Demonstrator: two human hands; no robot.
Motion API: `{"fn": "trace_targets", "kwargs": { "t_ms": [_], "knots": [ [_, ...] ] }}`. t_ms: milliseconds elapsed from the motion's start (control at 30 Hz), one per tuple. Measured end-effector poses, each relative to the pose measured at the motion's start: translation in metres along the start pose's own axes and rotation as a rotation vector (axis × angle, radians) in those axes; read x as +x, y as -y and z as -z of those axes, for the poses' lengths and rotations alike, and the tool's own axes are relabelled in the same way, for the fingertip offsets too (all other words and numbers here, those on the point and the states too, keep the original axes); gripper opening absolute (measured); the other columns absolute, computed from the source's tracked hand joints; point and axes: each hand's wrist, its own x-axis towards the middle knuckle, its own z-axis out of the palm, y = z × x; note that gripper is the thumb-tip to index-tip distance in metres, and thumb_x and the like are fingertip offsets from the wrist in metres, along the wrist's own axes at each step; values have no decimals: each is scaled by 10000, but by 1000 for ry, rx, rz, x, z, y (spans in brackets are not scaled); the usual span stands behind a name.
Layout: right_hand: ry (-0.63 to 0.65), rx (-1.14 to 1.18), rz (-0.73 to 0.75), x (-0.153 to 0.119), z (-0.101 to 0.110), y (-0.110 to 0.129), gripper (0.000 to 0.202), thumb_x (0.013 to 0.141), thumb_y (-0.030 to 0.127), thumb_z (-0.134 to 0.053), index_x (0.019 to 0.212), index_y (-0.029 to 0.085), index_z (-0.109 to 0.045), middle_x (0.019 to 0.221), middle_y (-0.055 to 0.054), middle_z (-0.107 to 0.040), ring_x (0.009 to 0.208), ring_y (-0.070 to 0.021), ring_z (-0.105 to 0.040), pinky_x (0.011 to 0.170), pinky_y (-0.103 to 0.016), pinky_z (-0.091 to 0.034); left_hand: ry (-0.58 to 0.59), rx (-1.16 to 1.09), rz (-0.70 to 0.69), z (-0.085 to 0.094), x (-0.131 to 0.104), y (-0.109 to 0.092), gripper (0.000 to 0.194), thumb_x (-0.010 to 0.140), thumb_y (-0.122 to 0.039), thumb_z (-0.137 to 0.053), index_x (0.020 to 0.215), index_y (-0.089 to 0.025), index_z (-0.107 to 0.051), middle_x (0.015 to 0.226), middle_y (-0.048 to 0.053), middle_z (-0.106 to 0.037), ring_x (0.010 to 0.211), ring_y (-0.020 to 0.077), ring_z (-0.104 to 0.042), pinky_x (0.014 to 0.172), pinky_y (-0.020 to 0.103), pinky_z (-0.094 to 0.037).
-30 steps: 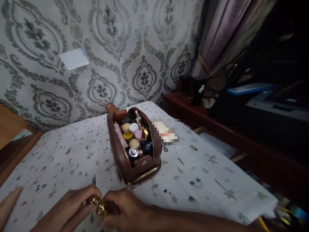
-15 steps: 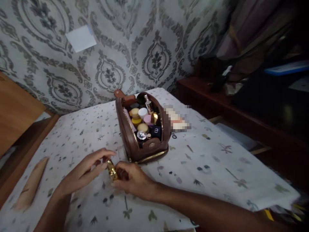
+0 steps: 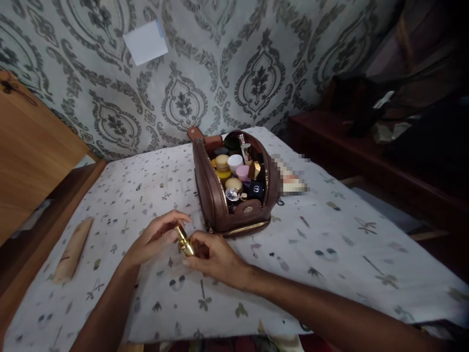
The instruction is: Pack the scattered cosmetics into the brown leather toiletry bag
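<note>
A small shiny gold cosmetic tube (image 3: 185,241) is held low over the printed cloth, tilted, just in front of a brown makeup bag. My right hand (image 3: 222,258) grips its lower end between thumb and fingers. Around its upper end curl the thumb and fingers of my left hand (image 3: 156,239); the exact contact is partly hidden. The brown makeup bag (image 3: 210,205) stands unzipped with its top flap folded back. Inside it are several jars and bottles, among them a white-lidded jar (image 3: 235,162), a pink-lidded jar (image 3: 242,172) and a dark box or cap (image 3: 257,189).
White cloth with small plant prints (image 3: 308,244) covers the surface. A beige tube-like item (image 3: 74,249) lies at the left. Beyond the bag's right side is a blurred-out item (image 3: 291,178). Patterned wall, wooden board (image 3: 34,151) at left and dark red furniture (image 3: 322,134) at right surround it.
The view has shifted, so the bag and hands appear further right and slightly higher. Both hands stay at the gold tube, which is tilted a little more.
</note>
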Motion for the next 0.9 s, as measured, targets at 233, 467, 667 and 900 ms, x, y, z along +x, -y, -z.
{"fn": "trace_targets", "kwargs": {
  "t_ms": [233, 467, 667, 900],
  "knots": [
    [25, 6, -17, 0, -1, 0, 416, 763, 542, -728, 742, 179, -527, 606, 70, -441, 572, -83, -394, 522, -211, -293, -25, -12, 45, 2, -2, 1, 371, 903, -514, -592, 897, -147, -639, 743, 8, -562, 642, 120, -483, 576, 227, -375],
    [30, 31, -33, 1, -2, -2, 460, 723, 565, -767, 738, 177, -520, 605, 74, -428, 556, -74, -374, 496, -203, -278, -157, -41, 53, -3, 2, 10, 487, 838, -636, -599, 770, -153, -602, 593, -45, -441, 536, 100, -381, 504, 226, -309],
    [18, 19, -22, 0, -2, -3, 431, 751, 550, -742, 735, 183, -516, 604, 71, -438, 552, -77, -383, 496, -207, -290, -96, -77, 35, -1, 1, 8, 386, 864, -535, -641, 850, -149, -647, 716, -4, -542, 638, 123, -475, 588, 231, -374],
    [44, 15, -39, 0, -1, -4, 384, 790, 515, -708, 763, 179, -524, 599, 74, -440, 532, -73, -400, 495, -211, -298, 48, -126, -66, 10, -7, 10, 269, 910, -358, -639, 1101, -174, -680, 990, 78, -610, 933, 198, -572, 802, 289, -448]
  ]
}}
